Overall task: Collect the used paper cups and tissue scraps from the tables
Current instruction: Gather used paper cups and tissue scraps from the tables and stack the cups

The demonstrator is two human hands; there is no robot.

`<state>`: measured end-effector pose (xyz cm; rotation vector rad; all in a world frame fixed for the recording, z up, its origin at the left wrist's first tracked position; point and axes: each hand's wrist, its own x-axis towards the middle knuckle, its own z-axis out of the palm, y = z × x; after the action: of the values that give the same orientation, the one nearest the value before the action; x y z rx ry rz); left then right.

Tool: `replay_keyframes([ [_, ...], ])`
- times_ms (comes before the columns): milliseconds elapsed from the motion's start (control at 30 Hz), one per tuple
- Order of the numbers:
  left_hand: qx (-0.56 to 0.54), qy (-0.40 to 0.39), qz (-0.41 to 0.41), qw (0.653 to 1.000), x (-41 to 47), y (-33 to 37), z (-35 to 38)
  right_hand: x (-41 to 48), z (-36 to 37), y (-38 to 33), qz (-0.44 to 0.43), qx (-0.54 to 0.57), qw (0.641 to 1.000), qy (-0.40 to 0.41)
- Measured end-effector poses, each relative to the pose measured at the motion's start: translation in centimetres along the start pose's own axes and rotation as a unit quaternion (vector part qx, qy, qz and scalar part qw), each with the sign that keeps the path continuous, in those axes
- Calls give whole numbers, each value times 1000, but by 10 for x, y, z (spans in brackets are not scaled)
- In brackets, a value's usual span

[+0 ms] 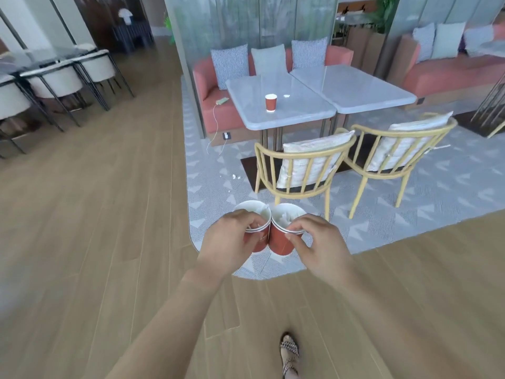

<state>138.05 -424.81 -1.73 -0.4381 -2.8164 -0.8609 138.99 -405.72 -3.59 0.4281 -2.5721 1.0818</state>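
While the left hand (232, 237) pinches the rim of one red cup (259, 242), the right hand (317, 243) pinches a second cup (279, 242), the two cups touching side by side over the rug (216, 192); white stuff (285, 216) inside looks like tissue. A third cup (271, 103) stands on the grey table (300, 113), a tissue scrap (286, 96) near it.

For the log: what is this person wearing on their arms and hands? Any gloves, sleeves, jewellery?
The left hand and right hand are bare: no gloves, and no rings, watch or bracelet that I can see. Both forearms are uncovered too, with no sleeve in view down to the frame edge. The only worn item visible is a strappy black-and-white patterned sandal on one foot.
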Motion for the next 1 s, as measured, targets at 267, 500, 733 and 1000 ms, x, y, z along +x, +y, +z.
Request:
replay_keyframes([
  [267, 7, 17, -40, 999, 158, -39, 12, 160, 20, 72, -40, 5, 999, 1],
  [500, 8, 10, -89, 996, 243, -97, 10, 266, 76, 108, -61, 37, 996, -46],
  [733, 12, -13, -108, 994, 350, -192, 2, 392, 155, 133, -51, 37, 995, -76],
  [1000, 35, -58, -54, 996, 502, -297, -29, 547, 221, 151, -24, 25, 999, -29],
])
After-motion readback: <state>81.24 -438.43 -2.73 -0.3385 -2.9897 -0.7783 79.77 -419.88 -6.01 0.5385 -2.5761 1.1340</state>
